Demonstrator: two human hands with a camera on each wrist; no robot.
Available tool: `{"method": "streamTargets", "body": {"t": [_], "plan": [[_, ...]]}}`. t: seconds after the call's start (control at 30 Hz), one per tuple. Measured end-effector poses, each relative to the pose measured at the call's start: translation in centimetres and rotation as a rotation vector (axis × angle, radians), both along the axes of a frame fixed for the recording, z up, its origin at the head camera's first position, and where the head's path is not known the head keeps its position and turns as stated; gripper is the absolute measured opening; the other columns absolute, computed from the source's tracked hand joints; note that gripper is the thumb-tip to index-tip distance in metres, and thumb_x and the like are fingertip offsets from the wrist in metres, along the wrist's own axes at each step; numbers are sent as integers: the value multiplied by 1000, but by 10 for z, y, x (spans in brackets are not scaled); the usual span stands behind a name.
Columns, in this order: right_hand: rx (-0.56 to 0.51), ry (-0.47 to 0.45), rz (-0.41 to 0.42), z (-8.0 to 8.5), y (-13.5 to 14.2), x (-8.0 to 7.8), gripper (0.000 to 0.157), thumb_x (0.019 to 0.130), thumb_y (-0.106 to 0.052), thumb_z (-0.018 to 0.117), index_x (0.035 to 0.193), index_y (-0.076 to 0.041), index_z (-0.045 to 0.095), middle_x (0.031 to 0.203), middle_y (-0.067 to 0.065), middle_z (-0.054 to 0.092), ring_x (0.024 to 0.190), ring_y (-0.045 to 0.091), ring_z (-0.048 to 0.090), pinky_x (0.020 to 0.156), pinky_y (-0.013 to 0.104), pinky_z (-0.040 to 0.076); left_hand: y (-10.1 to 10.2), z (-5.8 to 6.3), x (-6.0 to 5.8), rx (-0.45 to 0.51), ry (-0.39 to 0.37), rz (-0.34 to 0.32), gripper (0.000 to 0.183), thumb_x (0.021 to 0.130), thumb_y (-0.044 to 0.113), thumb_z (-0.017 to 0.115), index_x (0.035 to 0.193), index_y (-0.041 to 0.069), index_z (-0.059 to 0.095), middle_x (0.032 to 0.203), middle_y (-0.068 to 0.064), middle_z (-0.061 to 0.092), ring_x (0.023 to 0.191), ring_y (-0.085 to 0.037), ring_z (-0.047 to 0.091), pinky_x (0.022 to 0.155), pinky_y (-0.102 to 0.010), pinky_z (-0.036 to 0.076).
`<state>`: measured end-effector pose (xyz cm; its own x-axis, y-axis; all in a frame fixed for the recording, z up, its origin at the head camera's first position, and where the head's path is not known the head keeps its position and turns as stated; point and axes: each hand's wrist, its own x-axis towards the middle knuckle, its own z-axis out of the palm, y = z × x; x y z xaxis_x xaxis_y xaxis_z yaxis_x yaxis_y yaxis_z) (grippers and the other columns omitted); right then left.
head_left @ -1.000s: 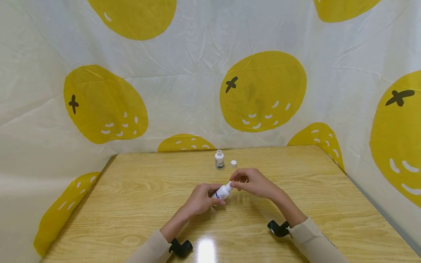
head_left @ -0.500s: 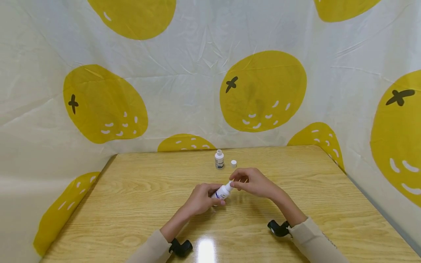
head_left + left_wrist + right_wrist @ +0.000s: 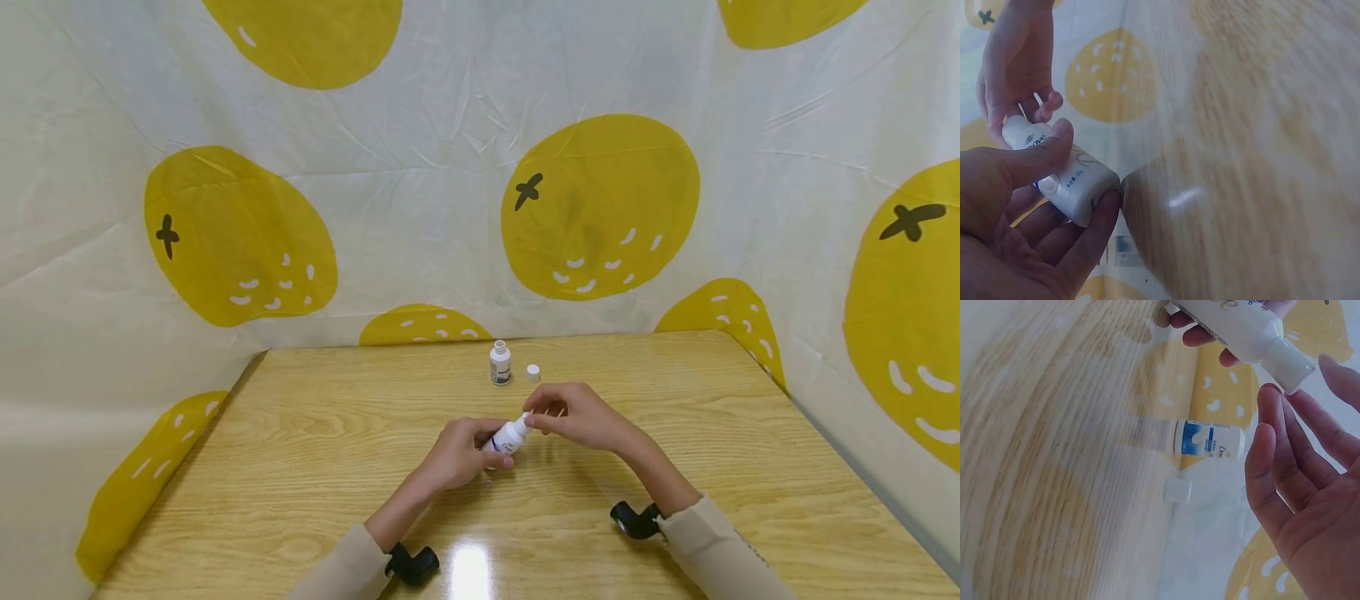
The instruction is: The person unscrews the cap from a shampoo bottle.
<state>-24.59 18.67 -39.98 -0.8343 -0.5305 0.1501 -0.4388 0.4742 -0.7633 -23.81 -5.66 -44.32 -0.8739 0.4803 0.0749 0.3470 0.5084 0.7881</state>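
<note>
My left hand (image 3: pixel 454 454) grips a small white Dove bottle (image 3: pixel 504 441), tilted with its capped end up and to the right. In the left wrist view, the thumb presses across the front of the bottle (image 3: pixel 1088 172) and the fingers curl under its base. My right hand (image 3: pixel 581 417) has its thumb and index fingertip at the white cap (image 3: pixel 1287 365), pinching it; its other fingers are loosely bent beside it. Behind the hands a second white bottle (image 3: pixel 500 367) stands upright with its neck uncovered. A loose white cap (image 3: pixel 533 373) sits to its right.
The wood-grain table (image 3: pixel 360 392) reaches back to a white curtain (image 3: pixel 420 242) printed with yellow fruit, which also hangs along both sides. Black wrist cameras (image 3: pixel 412 567) sit at the cuffs of the beige sleeves (image 3: pixel 720 546).
The held bottle has turned very slightly, its printed label shifting a little. Both hands stay in the same place, and the standing bottle and loose cap have not moved.
</note>
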Motion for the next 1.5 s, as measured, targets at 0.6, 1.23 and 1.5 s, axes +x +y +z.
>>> {"method": "streamTargets", "body": {"t": [0.6,1.23,1.5], "plan": [[-9,-2,9,1,-1,1,16,96,-19,74,107,-8,73,92,6,73,81,37,69,68,25,54,0,0,1,2,29,-16,35,86,22,85,120,21,78,105,4,78,92,-7,66,81,-28,52],[-6,0,1,1,-1,2,17,97,-19,73,108,-6,73,92,6,73,80,35,70,68,25,54,0,0,0,1,20,-7,34,86,23,85,120,21,78,105,5,78,93,-8,67,82,-29,53],[-6,1,-12,2,-1,3,22,98,-24,72,111,-6,72,94,12,74,80,36,70,68,25,53,0,0,0,-4,21,-6,35,86,23,85,120,21,78,103,6,79,92,-7,67,80,-29,52]]}}
